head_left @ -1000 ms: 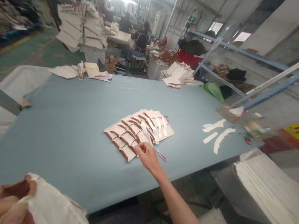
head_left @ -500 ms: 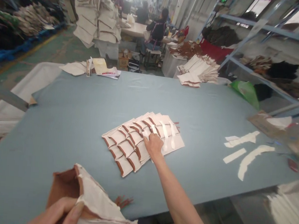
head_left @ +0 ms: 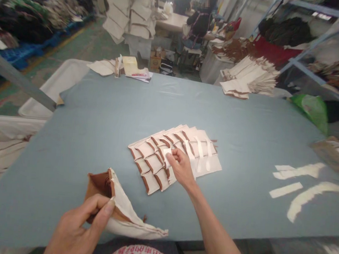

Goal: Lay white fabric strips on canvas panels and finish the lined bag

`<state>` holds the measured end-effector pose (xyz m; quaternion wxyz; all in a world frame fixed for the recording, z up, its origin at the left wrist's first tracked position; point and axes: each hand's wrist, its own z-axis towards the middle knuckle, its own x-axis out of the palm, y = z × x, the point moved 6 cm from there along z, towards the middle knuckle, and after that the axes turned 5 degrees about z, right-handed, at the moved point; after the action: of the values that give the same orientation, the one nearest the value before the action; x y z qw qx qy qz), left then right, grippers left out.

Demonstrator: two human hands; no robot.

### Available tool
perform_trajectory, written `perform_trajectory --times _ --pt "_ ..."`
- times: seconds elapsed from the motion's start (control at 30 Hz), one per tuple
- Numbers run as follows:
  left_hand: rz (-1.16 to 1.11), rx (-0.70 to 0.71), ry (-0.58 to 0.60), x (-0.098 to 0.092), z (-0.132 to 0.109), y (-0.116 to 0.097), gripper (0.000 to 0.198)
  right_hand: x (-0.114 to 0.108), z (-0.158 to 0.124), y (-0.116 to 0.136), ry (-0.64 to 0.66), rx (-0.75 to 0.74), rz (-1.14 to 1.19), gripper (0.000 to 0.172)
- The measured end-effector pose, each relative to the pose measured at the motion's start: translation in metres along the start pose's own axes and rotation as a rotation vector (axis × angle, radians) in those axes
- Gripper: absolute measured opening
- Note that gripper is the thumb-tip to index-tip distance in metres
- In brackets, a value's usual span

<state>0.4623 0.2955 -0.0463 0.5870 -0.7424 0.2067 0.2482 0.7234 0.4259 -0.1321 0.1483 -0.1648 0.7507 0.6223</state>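
Observation:
My left hand is closed on a cream fabric piece with a brown lining, pinching its near edge above the table's front. My right hand reaches to the overlapping rows of small cream pieces with brown edges in the middle of the blue-grey table. Its fingers pinch a white strip on one of those pieces. More white strips lie across the right end of the rows.
Loose white strips lie at the right of the table. A stack of cream pieces sits at the far right edge, papers and fabric at the far left. People sit at a table beyond. Shelving stands on the right.
My right hand moved from the near edge of the rows onto them and pinched a white strip. My left hand brought the fabric piece up and forward into view.

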Motion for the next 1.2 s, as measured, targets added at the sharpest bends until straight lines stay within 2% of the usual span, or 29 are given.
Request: perform_trajectory --times 0.13,0.23,0.37,0.47,0.63,0.73,0.9,0.97,1.03,1.07,1.1,1.17,1.2 --pt "-0.088 -0.063 0.038 -0.013 0.005 0.007 0.045 0.02 -0.057 0.061 0.202 -0.078 0.23 0.053" --pt "-0.146 -0.025 0.078 -0.022 0.008 0.01 0.045 0.032 -0.09 0.105 0.307 -0.145 0.395 0.039" --pt "-0.217 0.117 0.086 -0.038 0.005 0.001 0.044 0.04 -0.119 0.154 0.339 -0.403 0.402 0.02" --pt "-0.253 0.18 0.059 -0.054 -0.002 -0.008 0.041 0.051 -0.137 0.172 0.396 -0.475 0.406 0.014" --pt "-0.292 0.239 0.055 -0.076 -0.019 -0.011 0.034 0.075 -0.156 0.182 0.46 -0.359 0.224 0.015" --pt "-0.302 0.281 0.042 -0.087 -0.03 -0.007 0.033 0.088 -0.163 0.19 0.507 -0.342 0.177 0.019" --pt "-0.291 0.274 0.059 -0.095 -0.044 0.001 0.033 0.099 -0.171 0.196 0.403 -0.351 0.165 0.022" --pt "-0.288 0.259 0.079 -0.094 -0.047 0.003 0.033 0.105 -0.176 0.196 0.362 -0.362 0.148 0.018" --pt "-0.286 0.255 0.083 -0.095 -0.049 0.004 0.034 0.107 -0.181 0.195 0.288 -0.401 0.125 0.007" --pt "-0.283 0.255 0.077 -0.095 -0.05 0.005 0.034 0.107 -0.183 0.196 0.229 -0.438 0.108 0.006" --pt "-0.282 0.255 0.068 -0.096 -0.051 0.005 0.035 0.105 -0.185 0.197 0.161 -0.497 0.093 0.012" --pt "-0.297 0.25 0.051 -0.096 -0.052 0.005 0.035 0.1 -0.191 0.203 0.026 -0.689 0.067 0.021" --pt "-0.312 0.249 0.047 -0.095 -0.052 0.005 0.034 0.098 -0.195 0.207 -0.016 -0.798 0.045 0.02"
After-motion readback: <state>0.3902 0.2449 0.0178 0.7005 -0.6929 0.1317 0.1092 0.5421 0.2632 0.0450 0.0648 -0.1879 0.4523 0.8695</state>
